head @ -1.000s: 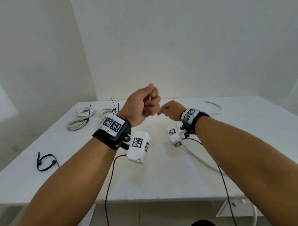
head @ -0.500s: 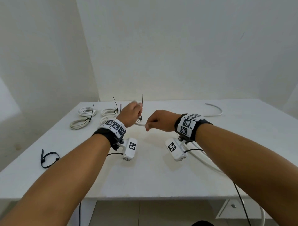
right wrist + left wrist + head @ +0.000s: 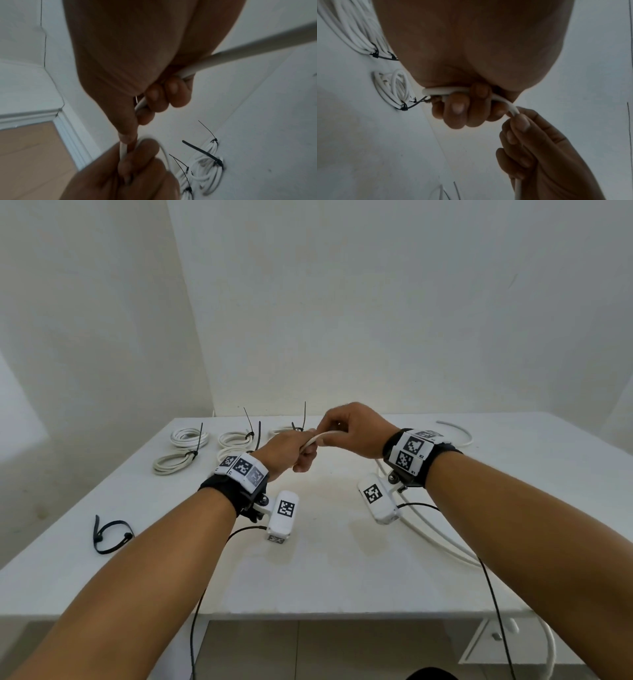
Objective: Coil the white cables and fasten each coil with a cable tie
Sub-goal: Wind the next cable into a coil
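Observation:
Both hands meet above the back middle of the white table [image 3: 325, 577]. My left hand [image 3: 296, 451] has its fingers curled round a small loop of white cable [image 3: 447, 90]. My right hand [image 3: 346, 428] sits just above and to the right of it and grips the same cable [image 3: 320, 437]. The thumb and fingers [image 3: 520, 121] pinch it close to the left hand. The cable's free length [image 3: 248, 51] runs back out of the right palm and trails over the table [image 3: 431, 530] at the right.
Several tied coils [image 3: 190, 438] [image 3: 236, 440] [image 3: 207, 169] lie at the back left, black tie tails sticking up; one [image 3: 284, 429] lies right behind the left hand. A loose black cable tie [image 3: 109, 537] lies near the left edge. A cable end [image 3: 460, 433] curves at the back right.
Both hands have dropped from close to the camera to the table's back. The right hand now sits higher than the left, with a short stretch of cable showing between them.

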`<state>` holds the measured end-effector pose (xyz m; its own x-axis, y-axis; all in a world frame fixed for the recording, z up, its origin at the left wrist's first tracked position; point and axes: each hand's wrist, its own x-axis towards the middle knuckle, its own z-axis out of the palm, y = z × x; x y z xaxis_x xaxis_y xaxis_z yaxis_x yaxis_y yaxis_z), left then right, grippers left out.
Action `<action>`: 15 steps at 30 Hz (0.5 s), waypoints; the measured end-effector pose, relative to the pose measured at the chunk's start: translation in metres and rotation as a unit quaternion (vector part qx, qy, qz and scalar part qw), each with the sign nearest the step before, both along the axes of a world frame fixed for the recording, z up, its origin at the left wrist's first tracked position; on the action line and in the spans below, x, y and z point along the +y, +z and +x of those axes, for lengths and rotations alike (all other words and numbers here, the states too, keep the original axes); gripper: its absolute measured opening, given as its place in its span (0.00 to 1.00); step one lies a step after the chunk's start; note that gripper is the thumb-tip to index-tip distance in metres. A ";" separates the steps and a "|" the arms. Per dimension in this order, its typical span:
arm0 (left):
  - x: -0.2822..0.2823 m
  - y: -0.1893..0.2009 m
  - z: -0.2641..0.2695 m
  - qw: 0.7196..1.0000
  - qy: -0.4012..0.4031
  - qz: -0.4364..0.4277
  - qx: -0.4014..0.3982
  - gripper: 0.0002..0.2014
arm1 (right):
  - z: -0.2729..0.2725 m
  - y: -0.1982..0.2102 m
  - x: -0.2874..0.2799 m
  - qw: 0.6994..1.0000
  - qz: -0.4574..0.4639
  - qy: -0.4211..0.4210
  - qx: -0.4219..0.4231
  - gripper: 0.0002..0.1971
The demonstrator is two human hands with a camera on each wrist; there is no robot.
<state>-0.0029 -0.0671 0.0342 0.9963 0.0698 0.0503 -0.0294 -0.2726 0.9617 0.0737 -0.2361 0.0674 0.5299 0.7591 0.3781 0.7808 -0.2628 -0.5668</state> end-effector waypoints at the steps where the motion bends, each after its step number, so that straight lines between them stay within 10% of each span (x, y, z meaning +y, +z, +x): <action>1: 0.000 -0.003 0.000 0.999 -0.005 -0.034 0.000 0.22 | 0.002 0.002 -0.002 1.000 0.020 -0.003 0.017 0.06; 15: -0.020 0.019 -0.020 0.967 -0.098 -0.231 -0.037 0.22 | 0.007 -0.012 -0.002 0.978 0.113 -0.008 0.178 0.13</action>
<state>-0.0225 -0.0876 0.0528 0.9876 -0.0877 0.1305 -0.1105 0.2032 0.9729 0.0808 -0.2376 0.0557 0.6689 0.6681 0.3260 0.5213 -0.1090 -0.8464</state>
